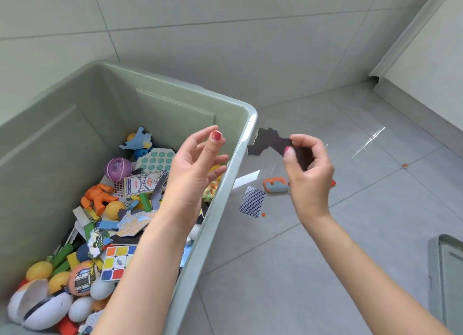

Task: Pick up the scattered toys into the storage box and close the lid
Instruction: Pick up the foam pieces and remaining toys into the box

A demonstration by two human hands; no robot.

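Glossy grey tile floor [288, 272]; right hand [309, 174] pinches flat dark jagged piece [266, 140].

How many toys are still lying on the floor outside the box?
2 clear ones: a blue patterned playing card near the storage box, and an orange-and-grey toy just beyond it. Two tiny orange specks also show; the right hand may hide more.

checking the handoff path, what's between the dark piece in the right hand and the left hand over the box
In the head view, only the storage box's right rim runs between the dark flat piece and the left hand; no toy sits in that gap.
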